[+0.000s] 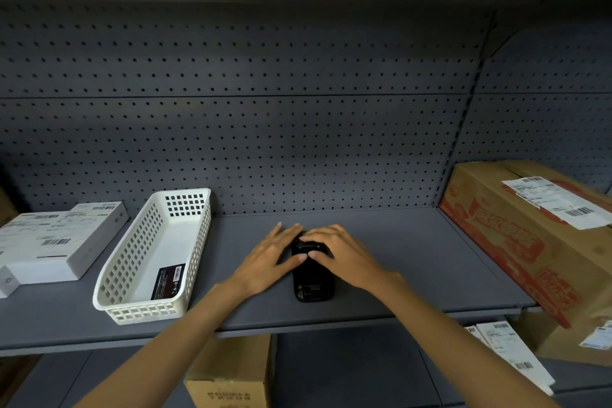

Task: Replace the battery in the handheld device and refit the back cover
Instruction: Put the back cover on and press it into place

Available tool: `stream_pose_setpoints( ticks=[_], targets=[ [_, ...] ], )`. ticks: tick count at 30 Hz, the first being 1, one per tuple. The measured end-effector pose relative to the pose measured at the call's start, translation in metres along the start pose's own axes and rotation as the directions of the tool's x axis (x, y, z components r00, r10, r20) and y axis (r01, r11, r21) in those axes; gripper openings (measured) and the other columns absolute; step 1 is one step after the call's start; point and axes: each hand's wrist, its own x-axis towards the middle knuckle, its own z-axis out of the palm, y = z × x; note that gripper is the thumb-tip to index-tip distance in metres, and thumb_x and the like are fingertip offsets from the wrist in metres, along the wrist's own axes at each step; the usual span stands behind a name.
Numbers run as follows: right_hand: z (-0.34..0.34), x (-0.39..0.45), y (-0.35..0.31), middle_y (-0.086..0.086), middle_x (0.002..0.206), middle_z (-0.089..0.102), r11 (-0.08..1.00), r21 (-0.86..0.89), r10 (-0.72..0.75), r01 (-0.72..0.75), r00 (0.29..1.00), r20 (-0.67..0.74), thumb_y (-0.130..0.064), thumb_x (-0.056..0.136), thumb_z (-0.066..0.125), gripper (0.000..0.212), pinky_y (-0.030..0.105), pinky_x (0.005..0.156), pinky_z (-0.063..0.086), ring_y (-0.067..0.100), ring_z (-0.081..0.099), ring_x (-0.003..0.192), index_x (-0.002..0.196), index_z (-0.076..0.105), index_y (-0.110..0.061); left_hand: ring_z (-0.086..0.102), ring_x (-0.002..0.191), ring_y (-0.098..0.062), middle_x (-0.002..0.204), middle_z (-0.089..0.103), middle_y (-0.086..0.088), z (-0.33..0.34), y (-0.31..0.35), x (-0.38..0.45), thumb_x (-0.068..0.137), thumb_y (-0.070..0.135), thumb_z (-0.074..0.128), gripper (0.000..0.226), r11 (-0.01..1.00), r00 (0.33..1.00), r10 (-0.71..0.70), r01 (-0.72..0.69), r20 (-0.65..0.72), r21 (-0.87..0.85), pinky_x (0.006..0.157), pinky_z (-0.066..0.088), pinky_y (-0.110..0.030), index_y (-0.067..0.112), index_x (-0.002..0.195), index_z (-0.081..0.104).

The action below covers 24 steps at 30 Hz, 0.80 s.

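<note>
— Lying where? Resting flat mid-shelf [381, 275], black handheld device [313, 278] (grey pegboard [265, 129] behind), white basket [155, 258] left, cardboard box [530, 235] right.

— Gripping? Left hand [270, 258] and right hand [344, 253] pressing its far end, fingers spread, not clenching.
</note>
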Motion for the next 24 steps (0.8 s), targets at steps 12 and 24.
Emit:
stream_pose_setpoints(
  ticks=[12,24],
  targets=[
    [0.024,0.010,0.007,-0.007,0.133,0.061,0.995,0.085,0.058,-0.049,0.992,-0.112,-0.024,0.095,0.059,0.027,0.028,0.105,0.040,0.014,0.051,0.123,0.121,0.069,-0.024,-0.002,0.151,-0.013,0.158,0.029,0.011,0.003,-0.012,0.007,0.087,0.063,0.053,0.073,0.995,0.996,-0.087,0.088,0.017,-0.055,0.122,0.014,-0.040,0.038,0.150,0.028],
    [0.028,0.011,0.019,-0.009,0.133,0.057,0.951,0.302,0.083,-0.065,0.995,-0.048,-0.024,0.095,0.062,0.027,0.026,0.108,0.030,0.011,0.043,0.128,0.119,0.071,-0.029,0.006,0.151,-0.011,0.156,0.033,0.013,0.011,-0.009,0.004,0.092,0.049,0.056,0.065,0.991,0.995,-0.078,0.070,-0.062,-0.118,0.124,0.010,-0.038,0.033,0.150,0.031]
  ],
)
